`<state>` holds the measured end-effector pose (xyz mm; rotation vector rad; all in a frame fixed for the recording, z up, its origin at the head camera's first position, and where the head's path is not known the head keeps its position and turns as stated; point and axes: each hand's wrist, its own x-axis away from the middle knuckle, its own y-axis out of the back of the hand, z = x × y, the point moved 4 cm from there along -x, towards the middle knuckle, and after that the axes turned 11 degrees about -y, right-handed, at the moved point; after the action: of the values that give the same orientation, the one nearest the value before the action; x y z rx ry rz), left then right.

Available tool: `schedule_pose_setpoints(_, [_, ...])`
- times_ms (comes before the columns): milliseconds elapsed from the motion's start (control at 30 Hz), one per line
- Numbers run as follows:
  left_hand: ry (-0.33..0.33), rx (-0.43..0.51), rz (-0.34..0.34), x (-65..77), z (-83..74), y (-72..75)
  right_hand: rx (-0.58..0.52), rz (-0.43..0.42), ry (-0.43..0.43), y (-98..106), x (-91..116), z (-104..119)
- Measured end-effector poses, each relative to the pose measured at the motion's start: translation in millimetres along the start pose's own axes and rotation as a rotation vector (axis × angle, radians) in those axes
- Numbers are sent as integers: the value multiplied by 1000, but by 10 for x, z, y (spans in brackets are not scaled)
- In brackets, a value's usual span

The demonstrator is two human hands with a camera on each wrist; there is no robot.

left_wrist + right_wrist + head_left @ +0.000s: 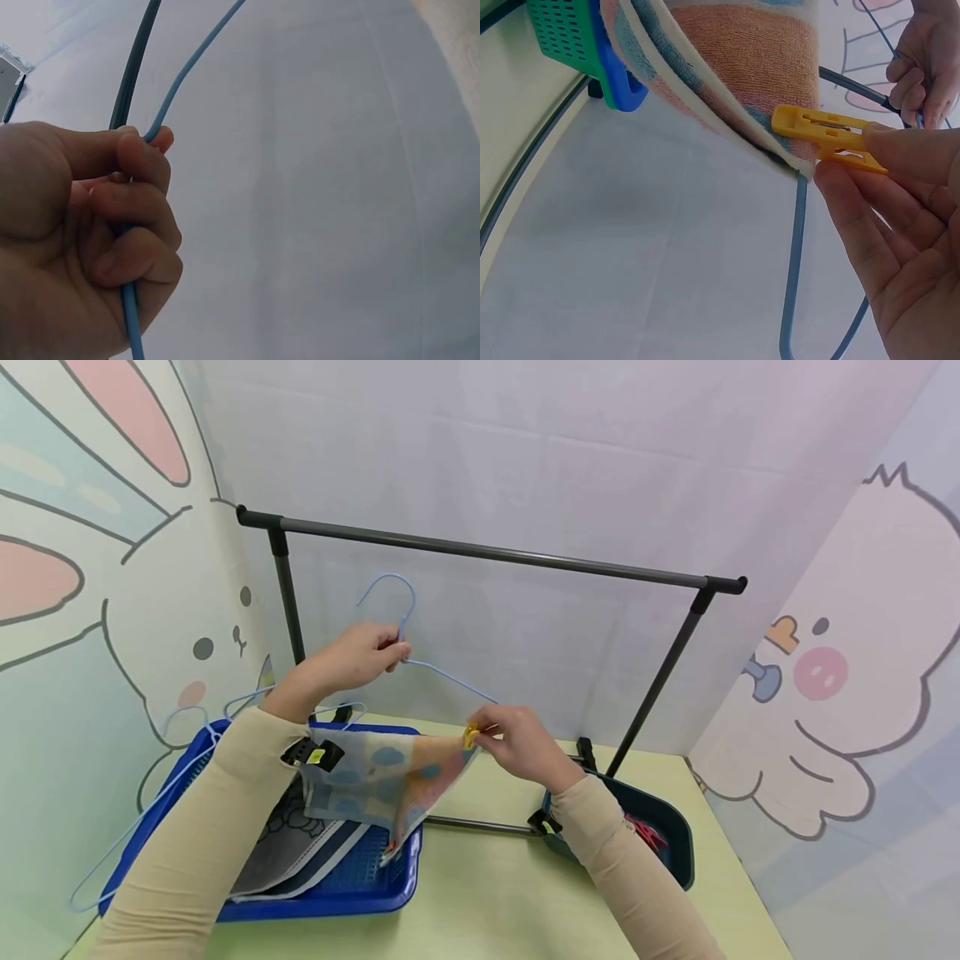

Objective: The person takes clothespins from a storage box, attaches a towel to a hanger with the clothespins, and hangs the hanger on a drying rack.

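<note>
My left hand grips a light blue wire hanger just below its hook, fingers curled round the wire in the left wrist view. A small towel with blue, peach and pink patches hangs folded over the hanger's lower part. Between thumb and fingertips, my right hand pinches a yellow clothespin by its tail end. The clothespin's nose lies over the towel's top corner, right where the blue wire comes out. My left forearm hides the towel's far left end in the head view.
Behind the hands stands a dark rack with a horizontal bar. At left, a blue basket holds a grey cloth, with more blue hangers about it. A dark green tray with pink-red items sits at right, partly behind my right sleeve.
</note>
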<state>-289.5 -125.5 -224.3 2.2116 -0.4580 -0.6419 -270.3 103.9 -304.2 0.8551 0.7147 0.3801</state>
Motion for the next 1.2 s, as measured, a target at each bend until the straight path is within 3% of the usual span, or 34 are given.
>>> schedule_pose_setpoints(267, [-5, -17, -1, 12, -5, 33, -15, 15, -59, -16, 9, -8])
schedule_pose_setpoints(600, [-42, 54, 12, 57, -68, 91, -55, 2, -103, 48, 97, -49])
schedule_pose_setpoints(867, [-77, 31, 16, 23, -77, 70, 24, -25, -101, 298, 371, -166])
schedule_pose_setpoints(967, [-74, 28, 22, 10, -93, 67, 54, 6, -111, 414, 498, -255])
schedule_pose_setpoints(1200, [-62, 23, 2, -17, -71, 47, 120, 91, -222, 552, 798, -663])
